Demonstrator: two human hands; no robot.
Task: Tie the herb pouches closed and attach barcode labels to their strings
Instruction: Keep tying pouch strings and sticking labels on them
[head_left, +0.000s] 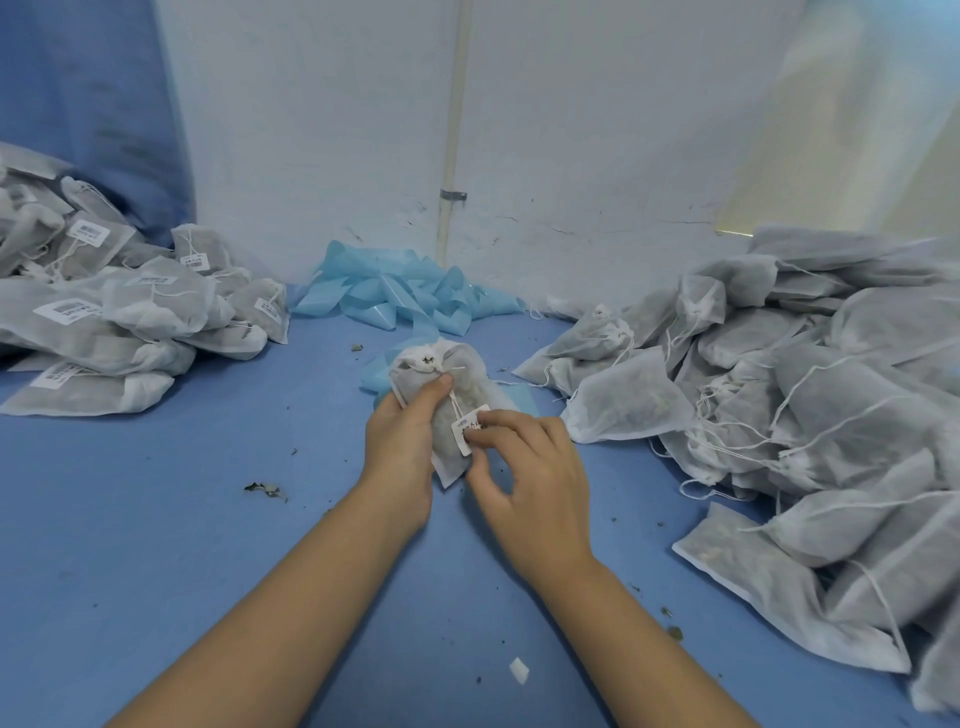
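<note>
A white herb pouch (464, 375) with a gathered, tied neck sits in the middle of the blue table. My left hand (401, 434) grips its left side, thumb pressing on the string near the neck. A white barcode label (469, 427) lies on the string against the pouch. My right hand (524, 467) pinches this label between thumb and index finger. The lower part of the pouch is hidden behind both hands.
A pile of labelled pouches (119, 312) lies at the left. A larger heap of pouches with loose strings (789, 415) fills the right side. Crumpled light-blue backing strips (400, 296) lie against the white wall. Herb crumbs (265, 489) dot the blue table (182, 519).
</note>
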